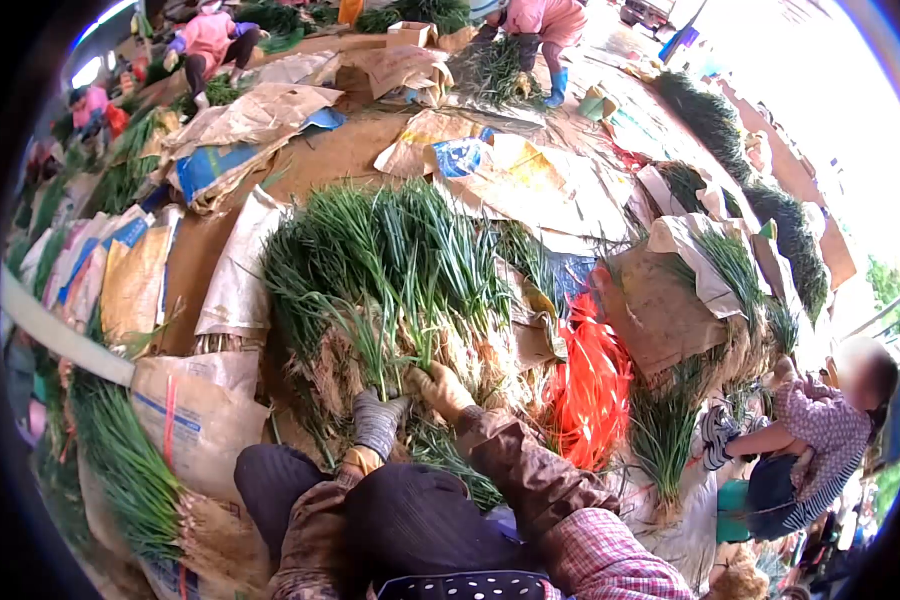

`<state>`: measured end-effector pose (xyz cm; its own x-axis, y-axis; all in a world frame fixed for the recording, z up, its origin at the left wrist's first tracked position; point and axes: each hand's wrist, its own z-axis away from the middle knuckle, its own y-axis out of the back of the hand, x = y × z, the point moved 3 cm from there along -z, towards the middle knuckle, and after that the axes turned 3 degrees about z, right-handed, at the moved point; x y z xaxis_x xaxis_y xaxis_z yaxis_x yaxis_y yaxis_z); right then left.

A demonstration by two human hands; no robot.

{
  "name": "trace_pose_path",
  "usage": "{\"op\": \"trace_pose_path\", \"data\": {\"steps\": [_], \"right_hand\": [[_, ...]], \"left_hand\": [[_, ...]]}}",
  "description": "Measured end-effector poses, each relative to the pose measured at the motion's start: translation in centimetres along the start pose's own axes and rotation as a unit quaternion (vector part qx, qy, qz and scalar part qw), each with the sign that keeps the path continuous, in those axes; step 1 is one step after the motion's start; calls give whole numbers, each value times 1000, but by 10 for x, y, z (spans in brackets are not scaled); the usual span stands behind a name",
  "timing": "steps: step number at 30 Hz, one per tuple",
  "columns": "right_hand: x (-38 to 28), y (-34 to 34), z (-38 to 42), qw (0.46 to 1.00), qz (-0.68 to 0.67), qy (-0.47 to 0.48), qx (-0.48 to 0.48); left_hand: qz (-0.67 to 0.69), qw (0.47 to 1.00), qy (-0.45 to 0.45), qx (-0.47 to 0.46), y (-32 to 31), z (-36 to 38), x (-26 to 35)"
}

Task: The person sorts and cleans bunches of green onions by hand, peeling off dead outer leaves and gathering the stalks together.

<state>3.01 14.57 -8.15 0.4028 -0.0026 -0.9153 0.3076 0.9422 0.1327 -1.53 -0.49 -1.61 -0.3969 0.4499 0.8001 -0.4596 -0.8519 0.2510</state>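
Pinching the foot of a slim, upright bunch of long green stalks [372, 335] with the left hand in a grey knitted glove [378, 420], in a narrow grip. Resting among pale roots just beside, at one o'clock from there, with the right hand in a soiled tan glove [442, 390]; with fingertips turned away, cannot tell whether clasping stalks or only touching. Reaching into the near edge of a broad heap of dark green stalks with matted, straw-coloured roots [410, 250], spread from eleven to one o'clock.

Could snap or strip stalks if tugged hard, because of roots tangled in the heap. Could slump loose stalks towards the dark-trousered knees [410, 515] if drawn from low down. Could snag the shiny brown right sleeve [535, 465] on a loose bundle of bright red plastic strands [592, 385] at three o'clock.

See small print on a creased tan paper sack [205, 410] at nine o'clock, too blurred to read. See a blue-and-white emblem [460, 156] at twelve o'clock, farther off, likewise without legible lettering.
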Motion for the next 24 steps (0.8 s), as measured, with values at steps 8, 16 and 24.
{"op": "trace_pose_path", "data": {"steps": [8, 16, 24], "right_hand": [[-55, -11, 18, 982, 177, 32, 59], [-46, -7, 41, 887, 396, 194, 134], [89, 74, 161, 871, 487, 69, -12]], "left_hand": [[-28, 994, -104, -16, -11, -25, -33], [143, 982, 21, -119, -11, -23, -42], [268, 955, -49, -118, 30, -4, -7]]}}
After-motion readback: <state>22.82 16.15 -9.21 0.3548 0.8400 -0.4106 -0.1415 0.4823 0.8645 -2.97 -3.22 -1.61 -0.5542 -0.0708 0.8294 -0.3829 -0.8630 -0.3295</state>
